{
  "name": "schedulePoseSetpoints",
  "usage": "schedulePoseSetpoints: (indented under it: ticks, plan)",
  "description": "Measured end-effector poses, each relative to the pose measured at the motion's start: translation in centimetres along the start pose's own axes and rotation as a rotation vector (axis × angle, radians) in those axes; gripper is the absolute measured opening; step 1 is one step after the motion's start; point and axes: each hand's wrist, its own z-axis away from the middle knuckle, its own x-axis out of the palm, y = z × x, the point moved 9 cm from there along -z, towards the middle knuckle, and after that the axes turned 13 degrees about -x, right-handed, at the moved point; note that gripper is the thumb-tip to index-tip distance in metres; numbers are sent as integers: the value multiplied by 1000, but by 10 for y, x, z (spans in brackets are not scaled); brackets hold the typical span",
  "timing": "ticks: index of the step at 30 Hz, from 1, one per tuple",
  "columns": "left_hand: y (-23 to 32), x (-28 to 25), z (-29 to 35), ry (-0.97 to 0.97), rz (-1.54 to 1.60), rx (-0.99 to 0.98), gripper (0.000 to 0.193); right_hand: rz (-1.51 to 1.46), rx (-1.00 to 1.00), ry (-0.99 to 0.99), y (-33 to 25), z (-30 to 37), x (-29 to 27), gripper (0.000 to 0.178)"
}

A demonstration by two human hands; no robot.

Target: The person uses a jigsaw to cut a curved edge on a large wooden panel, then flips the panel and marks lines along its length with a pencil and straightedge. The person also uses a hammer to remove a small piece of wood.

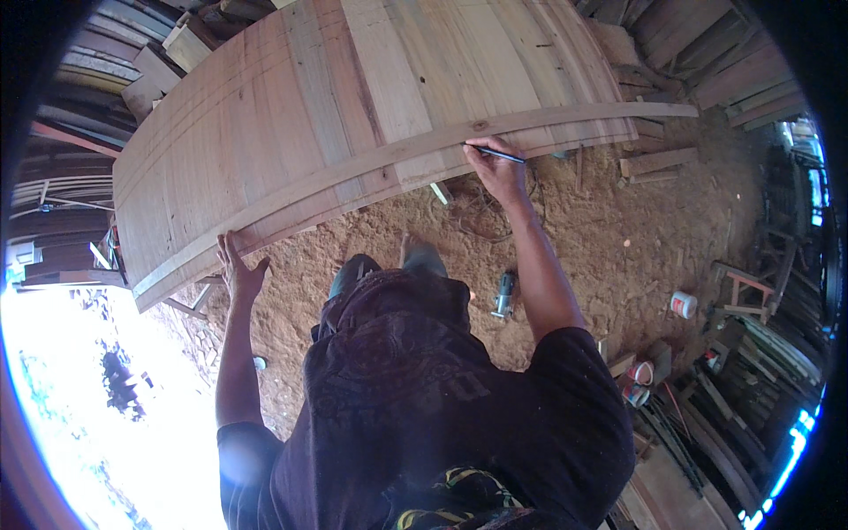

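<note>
Here, scene: a person leans over a wide surface of joined wooden planks (336,115), with a long thin batten (424,152) lying along its near edge.
Right hand (499,170): its grip is closed around a dark pencil (496,155), the tip touching the batten, near a knot in the wood.
Left hand (237,269): fingers spread flat, open, holding nothing, pressed against the near left edge of the planks where the batten's left end runs.
Risk: the batten looks held only by the left hand and the pencil hand; if the flat palm slips, I judge the strip could shift or spring and the line would wander.
Risk: pressing the pencil hard sideways could also push the strip off its place.
Edges: the near edge of the planks runs between both hands; the batten's right end overhangs past the planks.
Room: bare earth floor (583,238) below, with wood scraps, a power tool (503,296) beside the feet, small cans (682,305) to the right, stacked timber behind.
</note>
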Motion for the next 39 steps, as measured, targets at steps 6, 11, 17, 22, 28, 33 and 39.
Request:
schedulePoseSetpoints:
  ticks: [6, 11, 17, 22, 28, 33, 39]
  plan:
    - [1, 1, 1, 3, -17, -17, 122, -11, -5, 2, -5, -1, 0, 10]
    - [3, 0, 3, 8, -19, -25, 122, -18, 26, 0, -5, -1, 0, 11]
    - [6, -2, 4, 23, -26, -11, 122, 1, 9, -31, 0, 0, 1, 9]
    - [2, 1, 3, 11, -19, -33, 122, -11, -7, 5, -3, -1, 2, 9]
    - [2, 3, 0, 5, -28, -51, 125, -22, 0, 15, 1, -1, 0, 10]
    - [-10, 7, -2, 56, -24, 32, 128, -45, 137, -38, 8, 2, -5, 11]
    - [0, 0, 1, -8, 33, 2, 129, -76, 206, 227, 36, 4, -89, 15]
